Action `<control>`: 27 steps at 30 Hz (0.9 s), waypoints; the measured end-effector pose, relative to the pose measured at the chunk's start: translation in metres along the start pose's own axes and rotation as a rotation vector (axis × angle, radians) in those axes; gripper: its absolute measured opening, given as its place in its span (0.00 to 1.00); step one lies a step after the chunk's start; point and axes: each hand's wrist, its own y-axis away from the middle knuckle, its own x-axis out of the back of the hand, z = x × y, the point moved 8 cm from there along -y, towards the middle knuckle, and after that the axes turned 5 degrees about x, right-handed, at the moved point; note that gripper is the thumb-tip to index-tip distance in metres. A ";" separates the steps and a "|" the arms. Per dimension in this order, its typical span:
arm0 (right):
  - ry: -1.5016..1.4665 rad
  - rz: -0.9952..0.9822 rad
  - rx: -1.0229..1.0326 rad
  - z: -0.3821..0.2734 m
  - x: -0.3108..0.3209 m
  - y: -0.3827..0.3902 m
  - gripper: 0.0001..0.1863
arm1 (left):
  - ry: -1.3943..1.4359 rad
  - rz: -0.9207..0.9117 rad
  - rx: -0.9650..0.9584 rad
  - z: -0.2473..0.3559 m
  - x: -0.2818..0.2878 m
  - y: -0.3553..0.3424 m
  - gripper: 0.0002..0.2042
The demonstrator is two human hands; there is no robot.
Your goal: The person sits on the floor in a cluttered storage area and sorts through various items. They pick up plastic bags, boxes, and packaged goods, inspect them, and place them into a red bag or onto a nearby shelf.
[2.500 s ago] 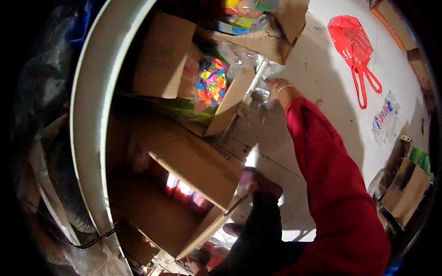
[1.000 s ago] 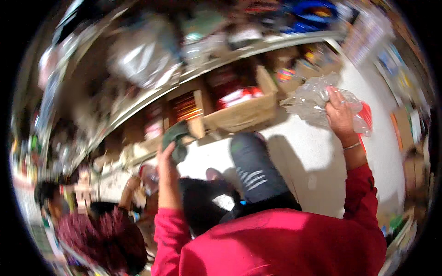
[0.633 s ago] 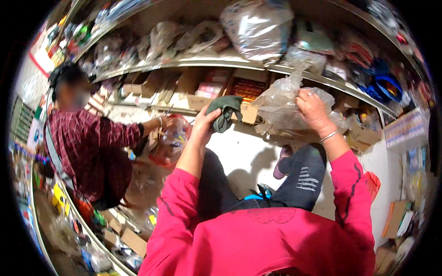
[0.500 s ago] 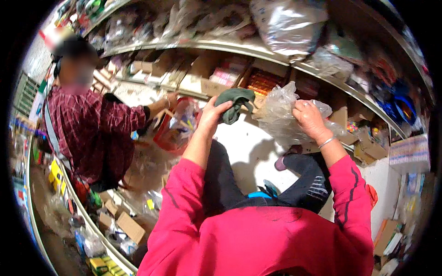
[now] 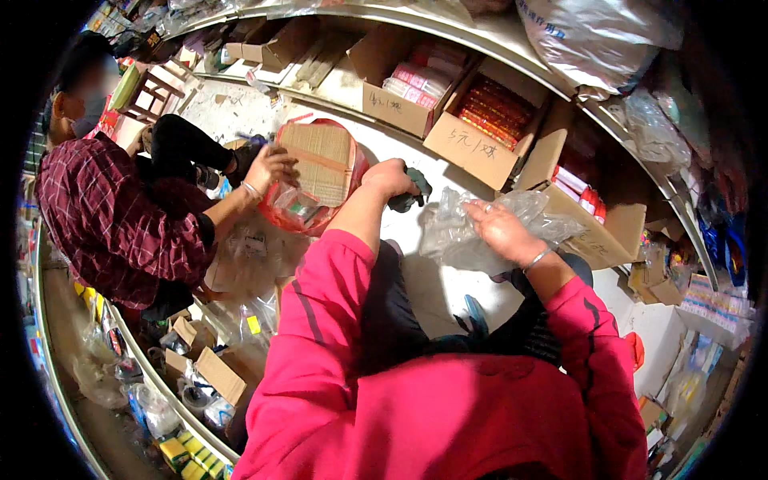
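Note:
My left hand [image 5: 390, 179] is closed round a bunched dark green cloth [image 5: 414, 192], most of it hidden by the fingers. To its right, my right hand [image 5: 504, 232] grips a crumpled clear plastic bag [image 5: 472, 250], which hangs loosely over the white floor. What the bag contains, if anything, I cannot make out. Left of my left forearm sits a red plastic bag [image 5: 276, 210] with a flat tan woven-looking piece [image 5: 314, 158] in it.
A person in a plaid shirt [image 5: 120, 224] crouches at the left, one hand [image 5: 270, 170] at the red bag. Open cardboard boxes [image 5: 478, 158] of red packets line the lower shelf ahead. A big white sack [image 5: 592, 40] lies on the shelf above. Cluttered shelving [image 5: 172, 400] runs along the left.
My view has shifted, showing more of the boxes. Both hands sit lower, the plastic bag is less bunched upward, and the person's arm is now at the red bag's near side.

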 end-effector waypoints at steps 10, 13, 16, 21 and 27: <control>-0.229 0.297 0.028 0.019 0.033 -0.066 0.14 | 0.407 -0.453 -0.610 0.073 -0.011 0.042 0.40; -0.170 0.345 -0.101 0.032 0.041 -0.071 0.26 | 0.421 -0.311 -0.452 0.070 0.011 0.039 0.32; 0.026 0.521 -0.270 0.019 0.077 -0.077 0.39 | 0.827 0.057 -0.285 0.028 0.047 0.022 0.21; -1.252 0.604 -0.377 0.059 0.017 -0.081 0.50 | 1.469 -0.020 -0.328 0.040 0.052 0.027 0.22; -1.793 0.571 -0.391 0.046 0.008 -0.092 0.36 | 1.546 -0.227 -0.458 0.079 0.030 0.030 0.19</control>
